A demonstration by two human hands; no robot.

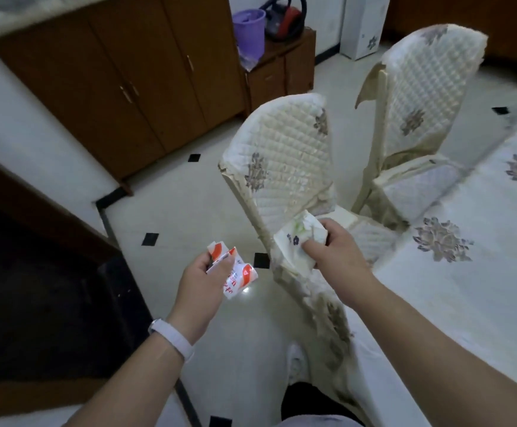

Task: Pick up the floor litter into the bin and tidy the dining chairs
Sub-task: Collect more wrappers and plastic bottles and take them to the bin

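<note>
Left hand: fingers curled round a crumpled red-and-white wrapper, which hangs out toward the near chair. It is held over the floor, just left of that chair's back leg.

Right hand: pinches a white packet with a purple flower print, low against the near chair's backrest. Touching it or just clear, cannot tell.

Both pieces of litter are in the hands, off the floor.

No certain bin in view. A purple bucket stands beyond the near chair, up and left of its backrest, well apart from both hands — the left hand looks nearer. Whether it serves as the bin, cannot tell.

Judgement: carrying step. Chairs not yet tidied — the near chair stands turned out from the tabletop on its right, and the far chair behind it is angled too.
</note>
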